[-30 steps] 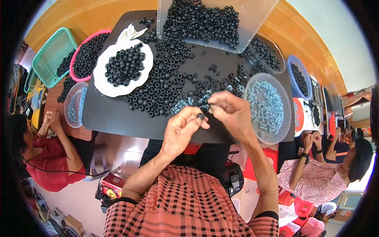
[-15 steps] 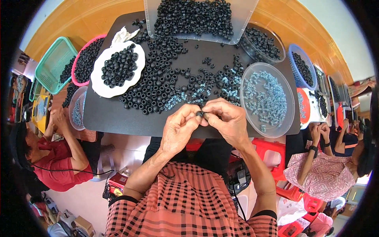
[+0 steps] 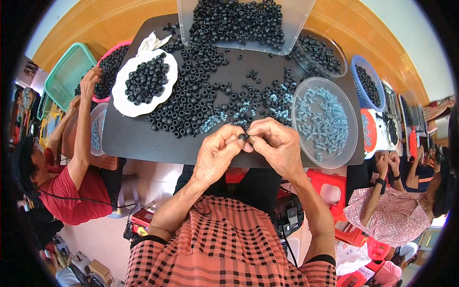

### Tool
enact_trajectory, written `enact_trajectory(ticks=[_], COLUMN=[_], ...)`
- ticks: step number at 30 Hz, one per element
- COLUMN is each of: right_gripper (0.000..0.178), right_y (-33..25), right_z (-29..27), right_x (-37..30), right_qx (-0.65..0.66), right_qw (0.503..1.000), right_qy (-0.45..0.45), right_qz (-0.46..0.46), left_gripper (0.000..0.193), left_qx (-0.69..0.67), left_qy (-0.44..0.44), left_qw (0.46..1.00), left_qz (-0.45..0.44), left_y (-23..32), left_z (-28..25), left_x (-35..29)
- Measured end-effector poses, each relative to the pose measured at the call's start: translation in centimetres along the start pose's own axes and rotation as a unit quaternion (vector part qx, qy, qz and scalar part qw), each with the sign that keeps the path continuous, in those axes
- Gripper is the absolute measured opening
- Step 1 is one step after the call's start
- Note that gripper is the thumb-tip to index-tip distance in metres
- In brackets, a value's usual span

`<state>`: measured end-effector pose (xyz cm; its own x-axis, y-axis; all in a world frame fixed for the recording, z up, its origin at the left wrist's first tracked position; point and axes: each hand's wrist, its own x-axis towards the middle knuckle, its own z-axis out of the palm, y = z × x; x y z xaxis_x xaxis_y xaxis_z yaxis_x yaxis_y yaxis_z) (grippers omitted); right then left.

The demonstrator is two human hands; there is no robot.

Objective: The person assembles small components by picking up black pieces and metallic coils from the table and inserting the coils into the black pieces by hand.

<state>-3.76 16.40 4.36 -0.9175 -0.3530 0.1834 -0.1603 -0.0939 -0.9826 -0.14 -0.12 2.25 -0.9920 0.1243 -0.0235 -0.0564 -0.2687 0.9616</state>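
Above the near edge of the dark table point(image 3: 138, 150), my left hand point(image 3: 217, 155) and my right hand point(image 3: 278, 148) meet fingertip to fingertip. Between them is a small black round part point(image 3: 244, 137), pinched by thumb and fingers of both hands; its finer detail is covered by the fingertips. Just beyond my hands lie loose pale-blue coil springs point(image 3: 209, 123) and small black parts. A wide heap of black ring-shaped parts point(image 3: 174, 112) spreads to the far left. To the right of my right hand sits a round clear dish point(image 3: 354, 138) of pale-blue springs.
A scalloped white plate point(image 3: 118, 103) bears more black parts, with a crumpled white cloth point(image 3: 152, 42) behind it. At the back stand a large clear bin point(image 3: 302, 21) and a clear bowl point(image 3: 344, 71), both holding black parts. Co-workers sit left point(image 3: 79, 201) and right point(image 3: 387, 210).
My hands keep the same pinch on the black part, almost unmoved. At left, the co-worker's hand has risen and reached out to the pink basket of black parts.
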Motion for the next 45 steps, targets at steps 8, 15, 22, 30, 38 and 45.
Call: enact_trajectory(ticks=[8, 15, 22, 30, 38, 45], right_gripper=[0.011, 0.009, 0.013, 0.020, 0.023, 0.034], right_y=[-0.2, -1.1, 0.5, 0.5, 0.3, -0.1], right_z=[-0.4, -0.3, 0.3, 0.0, 0.5, 1.0], right_x=[0.1, 0.5, 0.0, 0.1, -0.3, -0.4], right_qx=[-0.076, -0.151, -0.030, -0.124, -0.122, -0.212], right_qw=[0.996, 0.986, 0.999, 0.990, 0.992, 0.973], right_qy=[-0.037, -0.045, -0.001, -0.013, -0.003, 0.015], right_qz=[-0.032, -0.059, -0.021, -0.065, -0.043, -0.092], left_gripper=[0.013, 0.013, 0.014, 0.017, 0.016, 0.017], left_qx=[0.052, 0.072, 0.034, 0.038, 0.078, -0.003], left_qy=[0.001, 0.007, 0.008, -0.003, 0.003, 0.019], left_qw=[0.999, 0.997, 0.999, 0.999, 0.997, 1.000], left_qz=[-0.007, -0.008, 0.007, 0.016, 0.006, 0.018], left_y=[0.7, 0.5, 0.3, 0.4, 0.3, 0.2], left_z=[0.4, 0.3, 0.1, 0.2, 0.1, 0.3], left_x=[-0.3, -0.2, -0.2, -0.2, -0.2, 0.1])
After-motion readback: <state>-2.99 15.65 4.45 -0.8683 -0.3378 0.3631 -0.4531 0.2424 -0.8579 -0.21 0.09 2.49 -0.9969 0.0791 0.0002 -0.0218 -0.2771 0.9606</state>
